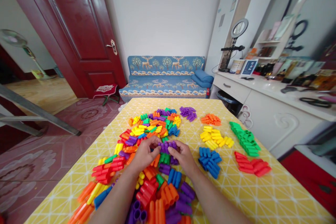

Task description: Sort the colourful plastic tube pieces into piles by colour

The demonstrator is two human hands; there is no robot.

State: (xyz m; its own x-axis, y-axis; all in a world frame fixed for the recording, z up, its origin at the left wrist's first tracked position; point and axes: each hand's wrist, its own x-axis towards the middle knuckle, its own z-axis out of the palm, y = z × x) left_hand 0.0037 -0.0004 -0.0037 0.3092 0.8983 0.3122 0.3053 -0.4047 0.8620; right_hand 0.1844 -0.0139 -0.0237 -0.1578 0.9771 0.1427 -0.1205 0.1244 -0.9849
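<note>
A big mixed heap of coloured plastic tube pieces point(147, 154) covers the middle and left of the yellow patterned table point(262, 199). My left hand point(144, 154) and my right hand point(183, 156) meet above the heap, both pinching a short row of purple tube pieces point(168, 145) between their fingertips. To the right lie sorted piles: purple point(188, 112), orange point(210, 119), yellow point(215, 137), green point(245, 139), blue point(209, 158) and red point(252, 165).
A white dresser point(275, 112) with bottles, a ring light and a mirror stands close on the right. A blue sofa point(165, 77) sits beyond the table's far edge. A dark red door point(78, 31) and a metal ladder rail point(39, 115) are on the left.
</note>
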